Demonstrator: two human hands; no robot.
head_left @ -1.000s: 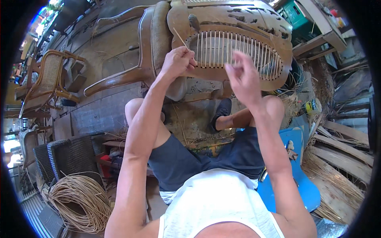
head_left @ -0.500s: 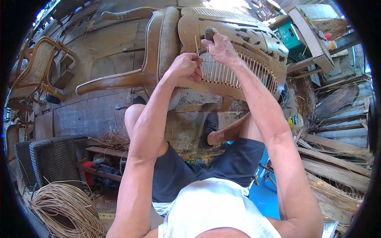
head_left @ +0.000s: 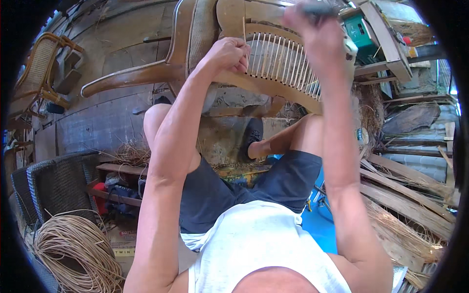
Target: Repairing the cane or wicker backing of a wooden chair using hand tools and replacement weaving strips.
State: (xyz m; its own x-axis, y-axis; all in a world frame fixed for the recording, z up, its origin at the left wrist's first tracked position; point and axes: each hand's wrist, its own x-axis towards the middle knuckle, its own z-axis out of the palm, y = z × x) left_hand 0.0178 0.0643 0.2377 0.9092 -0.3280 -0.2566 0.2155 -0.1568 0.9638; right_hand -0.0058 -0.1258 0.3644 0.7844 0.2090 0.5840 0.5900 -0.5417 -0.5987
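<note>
A carved wooden chair (head_left: 271, 88) lies across the space in front of me, with a row of pale rattan strands (head_left: 283, 56) strung over an oval opening in its back. At the left end of that opening, my left hand (head_left: 227, 56) is closed on an upright thin rattan strip (head_left: 245, 27), its fingers against the frame. My right hand (head_left: 322, 36) is raised over the right part of the chair, blurred, gripping a dark tool (head_left: 315, 10) that I cannot make out clearly.
A cane armchair (head_left: 39, 73) stands at far left. A rattan coil (head_left: 73, 244) lies beside dark woven panels (head_left: 61, 188) at lower left. On the right are a green crate (head_left: 359, 36), a wooden bench (head_left: 386, 39) and loose planks (head_left: 408, 195). My bent legs are below the chair.
My right hand took hold of the dark tool from the chair and has since lifted it up and rightward. My left hand stays at the opening's left end. The view has shifted.
</note>
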